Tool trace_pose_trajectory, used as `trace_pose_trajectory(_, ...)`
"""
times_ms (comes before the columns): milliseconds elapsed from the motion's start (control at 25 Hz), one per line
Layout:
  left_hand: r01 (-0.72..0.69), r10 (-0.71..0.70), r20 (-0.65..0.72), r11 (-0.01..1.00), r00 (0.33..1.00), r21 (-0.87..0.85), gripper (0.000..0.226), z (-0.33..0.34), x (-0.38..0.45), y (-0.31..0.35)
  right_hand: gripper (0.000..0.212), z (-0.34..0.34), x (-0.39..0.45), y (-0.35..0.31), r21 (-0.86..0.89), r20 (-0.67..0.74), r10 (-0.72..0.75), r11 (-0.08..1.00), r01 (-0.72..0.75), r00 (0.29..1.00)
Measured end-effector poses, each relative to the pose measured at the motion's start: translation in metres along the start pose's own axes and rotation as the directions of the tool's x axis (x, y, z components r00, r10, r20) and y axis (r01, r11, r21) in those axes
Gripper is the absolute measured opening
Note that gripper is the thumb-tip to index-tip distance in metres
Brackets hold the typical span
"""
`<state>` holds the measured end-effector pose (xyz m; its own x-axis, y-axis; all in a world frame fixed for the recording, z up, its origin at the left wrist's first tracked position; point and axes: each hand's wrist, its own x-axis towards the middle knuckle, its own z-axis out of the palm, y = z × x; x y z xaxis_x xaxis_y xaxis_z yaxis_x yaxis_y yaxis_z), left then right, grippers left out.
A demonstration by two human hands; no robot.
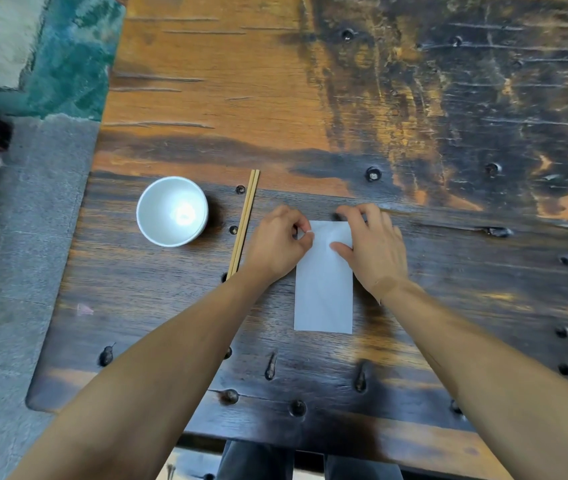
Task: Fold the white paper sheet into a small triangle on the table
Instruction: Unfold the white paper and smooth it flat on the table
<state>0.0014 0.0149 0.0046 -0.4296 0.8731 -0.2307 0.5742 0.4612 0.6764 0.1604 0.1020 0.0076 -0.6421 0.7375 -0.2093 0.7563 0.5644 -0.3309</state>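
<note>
White paper sheet (324, 289): my left hand (275, 245) pinches its far corner, right hand (369, 247) presses flat, so I'd crease slowly, edges aligned.

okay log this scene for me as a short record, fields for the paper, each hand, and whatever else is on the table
paper: white paper sheet, a tall rectangle lying flat, not yet a triangle
left hand: left hand pinches the sheet's far left corner
right hand: right hand rests on the far right part, thumb on the sheet
bowl: white bowl, upright, left of the sheet
chopsticks: pair of chopsticks side by side, between bowl and left hand
table: dark studded wooden table
</note>
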Motion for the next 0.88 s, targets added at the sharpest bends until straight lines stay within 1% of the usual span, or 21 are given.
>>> trace_pose_trajectory(120, 0.060, -0.058, 0.047, 0.998, 0.997, -0.036, 0.008, 0.001, -0.003, 0.003, 0.050, 0.000, 0.000, -0.001, -0.019, -0.035, 0.011, 1.000, -0.012, 0.999)
trace_pose_trajectory(200, 0.094, -0.090, 0.066, 0.993, 0.994, -0.069, 0.007, 0.001, -0.005, 0.003, 0.051, 0.000, 0.000, -0.001, -0.032, -0.029, 0.014, 0.999, -0.015, 0.999)
trace_pose_trajectory(280, 0.107, -0.094, 0.104, 0.987, 0.990, -0.117, 0.008, 0.001, -0.007, 0.003, 0.056, 0.000, 0.001, 0.001, -0.015, -0.011, 0.022, 1.000, -0.022, 1.000)
trace_pose_trajectory(360, 0.084, -0.067, 0.139, 0.989, 0.988, -0.125, 0.009, 0.000, -0.012, 0.004, 0.058, 0.001, 0.000, 0.002, -0.009, 0.017, 0.019, 1.000, -0.018, 1.000)
trace_pose_trajectory(480, 0.044, -0.027, 0.130, 0.991, 0.991, -0.125, 0.007, 0.000, -0.018, 0.006, 0.053, 0.002, -0.001, 0.003, -0.018, 0.044, 0.002, 1.000, -0.002, 0.999)
trace_pose_trajectory(560, 0.091, -0.071, 0.108, 0.978, 0.992, -0.187, 0.007, 0.000, -0.019, 0.009, 0.048, 0.001, -0.003, 0.002, 0.014, -0.001, 0.010, 1.000, -0.010, 1.000)
trace_pose_trajectory(640, 0.209, -0.184, 0.107, 0.920, 0.977, -0.332, 0.007, -0.001, -0.014, 0.016, 0.035, 0.000, -0.009, 0.001, 0.096, -0.103, 0.058, 0.994, -0.049, 0.993)
trace_pose_trajectory(680, 0.280, -0.248, 0.131, 0.866, 0.960, -0.414, 0.007, -0.003, -0.010, 0.020, 0.032, 0.000, -0.013, -0.001, 0.152, -0.116, 0.093, 0.986, -0.075, 0.989)
trace_pose_trajectory(720, 0.345, -0.301, 0.169, 0.804, 0.939, -0.485, 0.007, -0.004, -0.006, 0.025, 0.034, -0.001, -0.017, -0.004, 0.200, -0.086, 0.121, 0.975, -0.102, 0.989)
trace_pose_trajectory(800, 0.433, -0.358, 0.246, 0.697, 0.901, -0.572, 0.012, -0.008, -0.001, 0.034, 0.046, -0.002, -0.027, -0.012, 0.237, 0.021, 0.153, 0.959, -0.153, 0.988)
trace_pose_trajectory(880, 0.489, -0.386, 0.301, 0.642, 0.872, -0.591, 0.013, -0.009, 0.000, 0.043, 0.059, -0.005, -0.034, -0.020, 0.211, 0.077, 0.210, 0.952, -0.222, 0.975)
